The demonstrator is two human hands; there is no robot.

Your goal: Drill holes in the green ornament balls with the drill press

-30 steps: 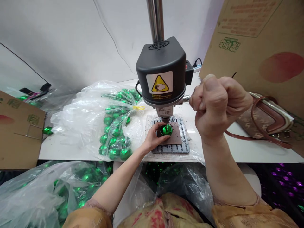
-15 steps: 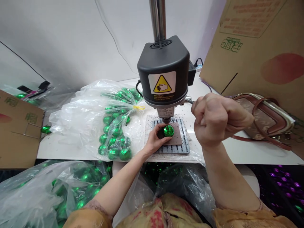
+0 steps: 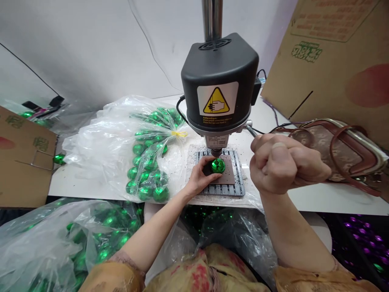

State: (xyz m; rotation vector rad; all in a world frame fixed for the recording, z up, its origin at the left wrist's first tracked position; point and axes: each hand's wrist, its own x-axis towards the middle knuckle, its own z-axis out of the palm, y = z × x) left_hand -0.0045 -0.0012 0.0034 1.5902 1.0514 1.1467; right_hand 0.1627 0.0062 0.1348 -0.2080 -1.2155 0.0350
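Note:
Between thumb and fingers, my left hand (image 3: 200, 176) grips a shiny green ball (image 3: 218, 166) on a brown pad (image 3: 227, 177) over the slotted metal base plate (image 3: 239, 190). Directly above the ball sits the chuck (image 3: 216, 153) of a black drill press (image 3: 220, 77); whether the bit is inside the ball I cannot tell. My right hand (image 3: 281, 164) is closed in a fist around the end of the press's feed lever (image 3: 251, 130), whose grip is hidden by the fingers. Dark shavings lie around the plate.
A clear bag of green balls (image 3: 147, 174), tied with yellow, lies left of the press. Another bag of green balls (image 3: 106, 231) is below the table edge. A brown handbag (image 3: 340, 150) and a cardboard box (image 3: 331, 77) stand at right. Purple balls (image 3: 361, 235) show lower right.
My right hand has come lower with the lever, and the drill head appears lower and nearer. My left hand keeps its hold on the green ball. The view has shifted slightly.

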